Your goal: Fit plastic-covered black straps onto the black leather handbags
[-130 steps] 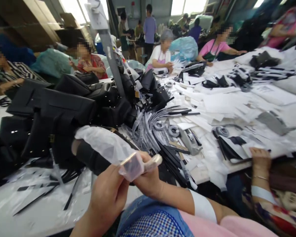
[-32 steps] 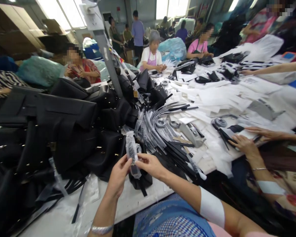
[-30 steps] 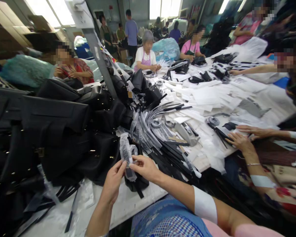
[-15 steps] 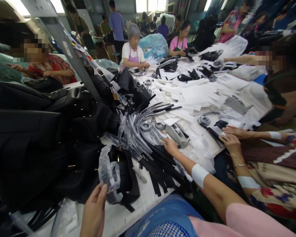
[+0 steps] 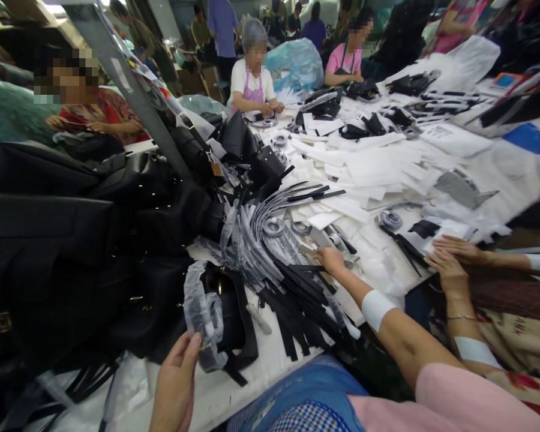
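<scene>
My left hand [image 5: 176,381] pinches the edge of a strap wrapped in clear plastic [image 5: 198,303], its thumb and fingers closed. That wrapped strap loops against a black bag [image 5: 227,306] with gold-coloured fittings. Farther right, my right hand [image 5: 330,261] has its fingers closed by a small tan strip [image 5: 309,251]; what lies inside the grip is hidden. Just left of this hand spreads a bundle of plastic-wrapped straps [image 5: 256,240], with bare black ends [image 5: 290,324] fanning toward me. A grey tape dispenser [image 5: 339,240] sits behind my right hand.
Black bags [image 5: 49,258] pile up on the left beside a slanted grey post [image 5: 139,90]. White sheets [image 5: 364,174] cover the middle of the table. A co-worker's hands [image 5: 454,255] press on a white piece at the right. Other people sit across the table.
The view has shifted, so most things appear farther right. My right hand has moved slightly along the strap bundle. My left hand keeps its pinch on the wrapped strap.
</scene>
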Demonstrator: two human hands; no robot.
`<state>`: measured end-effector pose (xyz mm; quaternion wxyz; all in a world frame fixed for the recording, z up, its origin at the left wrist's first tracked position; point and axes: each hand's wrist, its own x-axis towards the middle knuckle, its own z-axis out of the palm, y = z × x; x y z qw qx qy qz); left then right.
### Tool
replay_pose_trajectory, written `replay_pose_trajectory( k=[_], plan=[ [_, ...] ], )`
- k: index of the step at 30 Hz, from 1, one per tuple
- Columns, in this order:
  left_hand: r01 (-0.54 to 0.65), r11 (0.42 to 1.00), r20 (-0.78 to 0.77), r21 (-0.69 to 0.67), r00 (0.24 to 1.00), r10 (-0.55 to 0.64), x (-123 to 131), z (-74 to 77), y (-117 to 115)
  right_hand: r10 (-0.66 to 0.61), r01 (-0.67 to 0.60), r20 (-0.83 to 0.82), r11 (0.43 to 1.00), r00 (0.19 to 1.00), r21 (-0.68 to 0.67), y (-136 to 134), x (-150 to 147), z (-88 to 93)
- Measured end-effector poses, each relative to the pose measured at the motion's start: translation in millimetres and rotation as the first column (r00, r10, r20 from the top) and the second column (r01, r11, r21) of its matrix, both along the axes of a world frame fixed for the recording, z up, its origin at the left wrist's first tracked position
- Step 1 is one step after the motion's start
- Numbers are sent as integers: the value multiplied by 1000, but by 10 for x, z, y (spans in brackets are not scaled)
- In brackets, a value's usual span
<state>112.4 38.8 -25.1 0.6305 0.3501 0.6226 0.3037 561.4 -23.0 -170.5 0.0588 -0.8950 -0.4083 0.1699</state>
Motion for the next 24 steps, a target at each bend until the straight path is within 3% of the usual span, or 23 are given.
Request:
replay_pose_trajectory(
  k=[12,18,24],
  plan=[
    [80,995,38,55,996,-82,-34,31,4,44,-18,-125,979,991,203,101,-118,119],
    [77,993,91,91,992,-85,-76,47,-20,-23,67,-136,942,991,329,113,-214,325],
    [81,989,138,123,986,-98,-100,33,-46,-114,160,-152,929,982,334,164,-289,468]
  ],
)
